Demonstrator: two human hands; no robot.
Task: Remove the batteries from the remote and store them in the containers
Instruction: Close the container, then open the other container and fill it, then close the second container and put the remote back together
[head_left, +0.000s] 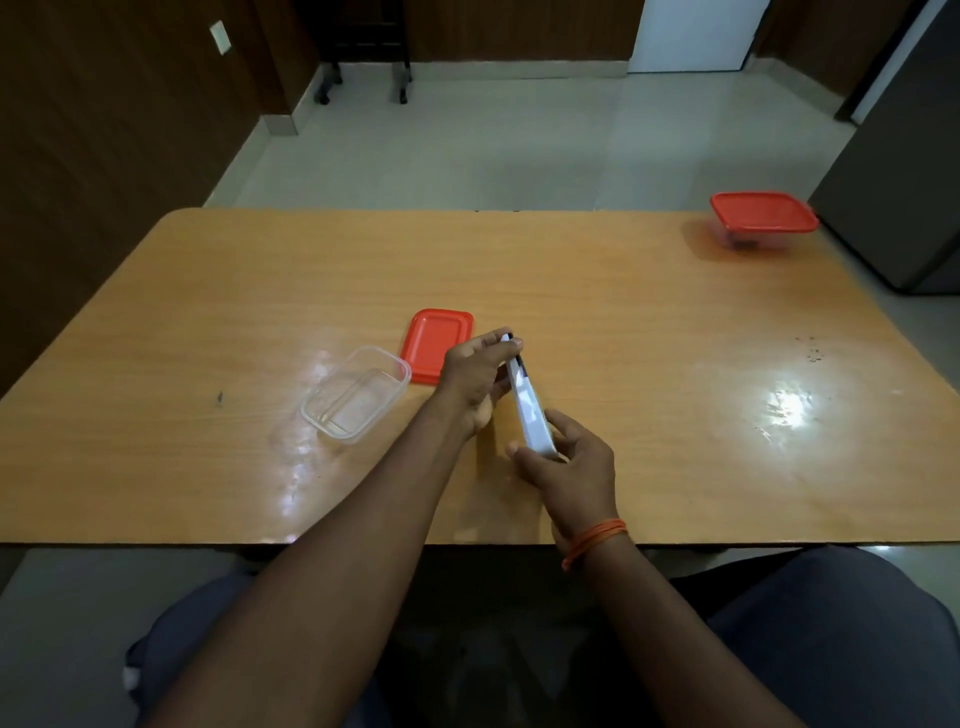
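Note:
A long white remote (529, 405) is held on its edge above the middle of the wooden table (649, 338). My left hand (475, 382) grips its far end, and my right hand (569, 467) grips its near end. I cannot see any batteries. An open clear container (356, 394) sits just left of my hands. Its red lid (434, 343) lies flat behind it, partly hidden by my left hand. A second container with a red lid on it (762, 218) stands at the far right corner.
A grey cabinet (893, 197) stands right of the table's far corner. Beyond the table is pale tiled floor, with a wheeled stand (363, 78) by the wall. My knees are under the near edge.

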